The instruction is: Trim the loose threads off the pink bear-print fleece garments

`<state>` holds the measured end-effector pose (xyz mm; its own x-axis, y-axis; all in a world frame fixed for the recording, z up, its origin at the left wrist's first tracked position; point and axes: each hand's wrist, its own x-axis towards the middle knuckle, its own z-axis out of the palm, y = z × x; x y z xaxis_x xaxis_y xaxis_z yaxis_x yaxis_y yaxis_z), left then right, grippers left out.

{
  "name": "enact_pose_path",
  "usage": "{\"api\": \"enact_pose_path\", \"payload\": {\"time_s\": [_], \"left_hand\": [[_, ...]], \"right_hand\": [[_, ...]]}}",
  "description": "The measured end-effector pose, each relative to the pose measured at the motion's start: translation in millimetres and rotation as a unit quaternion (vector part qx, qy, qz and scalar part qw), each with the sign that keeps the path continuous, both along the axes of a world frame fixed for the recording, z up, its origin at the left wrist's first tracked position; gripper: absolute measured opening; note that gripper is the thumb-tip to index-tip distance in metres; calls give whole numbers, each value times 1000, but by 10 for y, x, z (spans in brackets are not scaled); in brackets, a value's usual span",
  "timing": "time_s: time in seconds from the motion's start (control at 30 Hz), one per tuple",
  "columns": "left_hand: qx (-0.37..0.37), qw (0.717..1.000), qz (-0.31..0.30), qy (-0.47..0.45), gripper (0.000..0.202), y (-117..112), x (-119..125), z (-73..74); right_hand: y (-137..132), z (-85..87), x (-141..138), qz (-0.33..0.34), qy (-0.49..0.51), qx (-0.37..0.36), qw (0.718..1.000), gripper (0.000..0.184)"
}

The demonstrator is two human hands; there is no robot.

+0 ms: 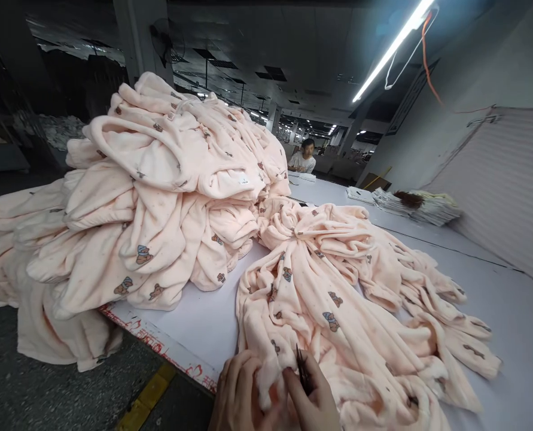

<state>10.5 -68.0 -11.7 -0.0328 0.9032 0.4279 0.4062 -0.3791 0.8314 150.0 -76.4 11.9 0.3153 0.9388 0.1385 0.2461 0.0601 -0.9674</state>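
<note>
A pale pink fleece garment (333, 335) printed with small bears lies bunched on the table at the bottom centre. My left hand (239, 389) is closed on a fold of it near the table's front edge. Close beside it, my right hand (313, 398) is closed around dark, pointed thread snips (302, 368), their tips upward. The right thumb rests against the same cloth. Whether the snips' blades are apart I cannot tell. Fabric and fingers hide part of the held fold.
A tall heap of like pink garments (158, 197) fills the left, spilling over the edge of the white table (194, 326). More pink cloth (338, 230) lies behind the held piece. Folded white stacks (432, 209) sit along the far right. A person (302, 158) is at the far end.
</note>
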Motion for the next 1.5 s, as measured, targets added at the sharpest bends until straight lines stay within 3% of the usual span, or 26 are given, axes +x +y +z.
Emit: {"api": "enact_pose_path", "payload": {"time_s": [0.1,0.2,0.33,0.47,0.53,0.6,0.7,0.77,0.83,0.9,1.0,1.13,1.3,1.5], "left_hand": [[-66,992,-82,-66,16,44,70,78],[-82,981,-126,-125,14,96,78,123],[-80,970,-152,-171,9,43,95,101],[-71,968,-136,-201,17,-7,100,155],[-106,962,-162,-193,24,14,88,243],[-229,915,-238,-231,27,63,81,354],[-414,766,-326,-368,39,146,93,514],[-459,695,-343,-435,45,180,111,595],[-472,660,-346,-471,47,188,134,648],[-478,642,-334,-498,46,174,156,676],[-484,644,-313,-503,45,139,179,680],[-484,675,-311,-463,46,125,172,640],[-453,696,-331,-448,36,177,150,546],[-413,719,-329,-451,25,280,137,485]], "right_hand": [[-127,45,133,-20,-131,4,991,14],[-209,121,300,-35,-226,25,973,20],[-260,185,402,26,-245,30,969,21],[-227,155,376,-1,-285,-11,958,23],[-169,141,374,-25,-282,-14,959,19],[-100,149,397,-52,-288,-11,956,11],[-41,207,462,-46,-306,-36,950,5],[-61,264,501,1,-294,-49,954,8],[-117,319,511,57,-282,-34,957,10],[-175,357,492,78,-291,-1,954,20],[-210,378,448,54,-317,29,946,20],[-201,405,447,62,-311,20,948,21],[-213,453,442,62,-367,37,927,21],[-314,322,419,-40,-256,-8,966,29]]}}
